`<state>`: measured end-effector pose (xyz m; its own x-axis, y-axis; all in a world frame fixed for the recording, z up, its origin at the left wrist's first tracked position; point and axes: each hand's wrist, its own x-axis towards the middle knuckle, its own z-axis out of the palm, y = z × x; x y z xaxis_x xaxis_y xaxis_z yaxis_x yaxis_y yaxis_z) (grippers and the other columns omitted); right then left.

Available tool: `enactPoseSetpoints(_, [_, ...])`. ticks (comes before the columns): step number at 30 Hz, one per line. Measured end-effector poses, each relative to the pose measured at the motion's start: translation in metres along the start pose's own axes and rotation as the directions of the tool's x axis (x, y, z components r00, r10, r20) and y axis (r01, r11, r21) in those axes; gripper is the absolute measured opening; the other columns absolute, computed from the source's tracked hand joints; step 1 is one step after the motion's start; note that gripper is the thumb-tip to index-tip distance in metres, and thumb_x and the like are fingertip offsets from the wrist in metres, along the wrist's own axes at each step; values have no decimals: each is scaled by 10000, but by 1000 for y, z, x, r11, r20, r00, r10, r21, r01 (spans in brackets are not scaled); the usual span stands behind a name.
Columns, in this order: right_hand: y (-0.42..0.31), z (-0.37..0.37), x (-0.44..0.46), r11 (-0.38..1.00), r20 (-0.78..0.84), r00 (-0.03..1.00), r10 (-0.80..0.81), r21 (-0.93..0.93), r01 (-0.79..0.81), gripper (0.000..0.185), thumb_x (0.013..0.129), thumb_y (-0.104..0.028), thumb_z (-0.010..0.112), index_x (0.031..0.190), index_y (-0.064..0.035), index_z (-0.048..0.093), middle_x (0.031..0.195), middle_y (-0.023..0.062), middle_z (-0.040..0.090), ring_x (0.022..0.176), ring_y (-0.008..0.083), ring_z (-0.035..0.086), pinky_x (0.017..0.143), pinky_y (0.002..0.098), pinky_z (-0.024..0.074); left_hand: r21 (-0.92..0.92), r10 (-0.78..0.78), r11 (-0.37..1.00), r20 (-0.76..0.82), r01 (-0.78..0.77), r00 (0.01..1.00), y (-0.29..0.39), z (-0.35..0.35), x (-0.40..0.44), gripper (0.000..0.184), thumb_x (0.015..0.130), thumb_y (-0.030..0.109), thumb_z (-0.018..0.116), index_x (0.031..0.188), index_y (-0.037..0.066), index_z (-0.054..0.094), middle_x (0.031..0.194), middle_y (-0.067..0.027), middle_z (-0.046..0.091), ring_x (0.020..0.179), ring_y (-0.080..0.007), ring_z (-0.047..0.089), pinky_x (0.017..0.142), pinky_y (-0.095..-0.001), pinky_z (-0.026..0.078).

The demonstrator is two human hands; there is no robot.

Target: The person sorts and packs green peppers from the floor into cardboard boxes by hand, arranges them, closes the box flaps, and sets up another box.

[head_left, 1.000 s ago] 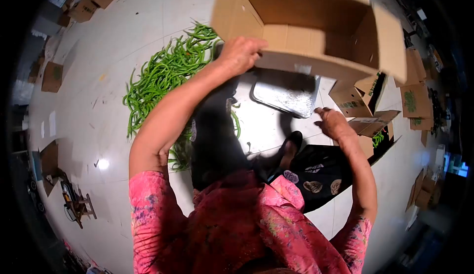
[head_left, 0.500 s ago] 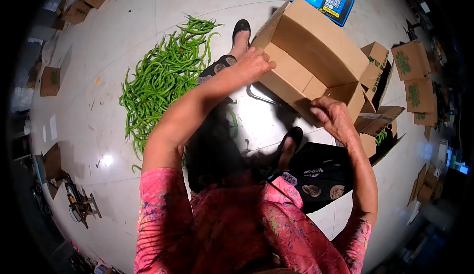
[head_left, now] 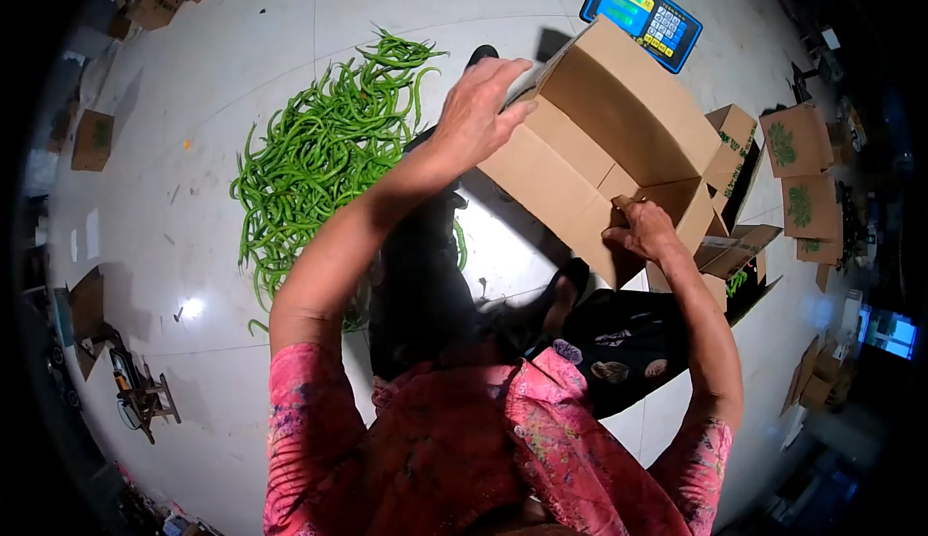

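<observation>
A brown cardboard box stands tilted in front of me, its open side facing up; I see no contents in it. My left hand grips its left edge, fingers over the outside and thumb along the rim. At the near right, my right hand holds the near wall, its curled fingertips reaching just over the edge. Left of the box, a pile of long green chili peppers lies on the floor. Behind the box, a blue scale display shows lit digits; the box hides what is below it.
More cardboard boxes stand to the right, one printed box close to the held box and another open box with green peppers inside. My legs are below the box. A small wooden stool stands at the left.
My left hand has shifted up and left, its fingers now more extended along the box's edge. My right hand's fingers reach further over the near wall. The box sits slightly lower in view.
</observation>
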<state>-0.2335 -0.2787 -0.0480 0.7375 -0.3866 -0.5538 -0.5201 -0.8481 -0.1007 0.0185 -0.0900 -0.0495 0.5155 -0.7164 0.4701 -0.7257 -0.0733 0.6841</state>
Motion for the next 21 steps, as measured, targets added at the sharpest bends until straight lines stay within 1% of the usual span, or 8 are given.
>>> enactPoseSetpoints(5, [-3, 6, 14, 992, 125, 992, 11, -123, 4, 500, 755, -280, 766, 1191, -107, 593, 1053, 188, 676, 1011, 392, 634, 857, 458, 525, -49, -118, 991, 107, 124, 987, -18, 44, 9, 462, 833, 256, 688, 1240, 68, 579, 1087, -207, 606, 1000, -375, 588, 876, -449, 472])
enactPoseSetpoints(10, [19, 15, 24, 973, 46, 998, -42, -226, 52, 431, 738, -199, 726, 1148, -131, 610, 996, 191, 680, 984, 383, 640, 824, 468, 531, -260, -216, 927, 220, 271, 951, -19, 17, 2, 427, 904, 306, 642, 1223, 27, 595, 959, -106, 660, 869, -186, 616, 771, -281, 508])
enactPoseSetpoints(12, [35, 22, 29, 974, -43, 994, -102, -208, 91, 408, 741, -186, 739, 1124, -133, 608, 994, 187, 680, 994, 380, 638, 813, 475, 529, -632, -368, 649, 227, 424, 902, -35, -16, -28, 355, 978, 206, 542, 1242, -30, 570, 984, -82, 655, 890, -123, 619, 768, -224, 502])
enactPoseSetpoints(16, [24, 8, 30, 963, 40, 996, -74, -256, 82, 411, 734, -159, 769, 1095, -104, 580, 972, 185, 685, 958, 378, 652, 781, 461, 526, -693, -761, 471, -6, 547, 648, -130, -72, -190, 252, 946, 160, 574, 1132, -2, 622, 892, -58, 646, 781, -120, 586, 714, -231, 474])
enactPoseSetpoints(17, [25, 6, 25, 954, -42, 978, -206, -229, 191, 336, 772, -245, 745, 976, -58, 553, 868, 215, 669, 873, 440, 633, 718, 497, 513, -490, -867, 459, -65, 741, 494, -149, -83, -250, 236, 938, 202, 585, 1054, 3, 636, 842, -37, 639, 735, -143, 573, 690, -275, 476])
enactPoseSetpoints(18, [31, 7, 28, 955, -17, 983, -184, -239, 175, 340, 771, -247, 744, 1008, -70, 575, 892, 211, 672, 888, 428, 638, 736, 493, 519, 1, -798, 552, -287, 834, 529, -162, -86, -316, 271, 927, 265, 605, 1026, 17, 651, 836, -64, 668, 712, -182, 607, 693, -329, 492])
enactPoseSetpoints(19, [32, 6, 29, 949, -15, 987, -162, -278, 151, 363, 758, -223, 748, 1053, -92, 582, 937, 214, 670, 924, 422, 638, 763, 486, 519, 233, -808, 400, -367, 886, 461, -162, -87, -371, 266, 915, 287, 617, 1002, 43, 675, 851, -113, 697, 730, -232, 646, 705, -361, 502])
enactPoseSetpoints(21, [28, 6, 24, 942, -30, 995, -90, -328, 75, 408, 764, -264, 749, 1110, -119, 588, 1006, 223, 658, 962, 428, 630, 801, 486, 515, 163, -906, 140, -378, 977, 192, -127, -83, -445, 251, 895, 288, 625, 967, 57, 693, 876, -146, 709, 808, -272, 676, 753, -377, 510])
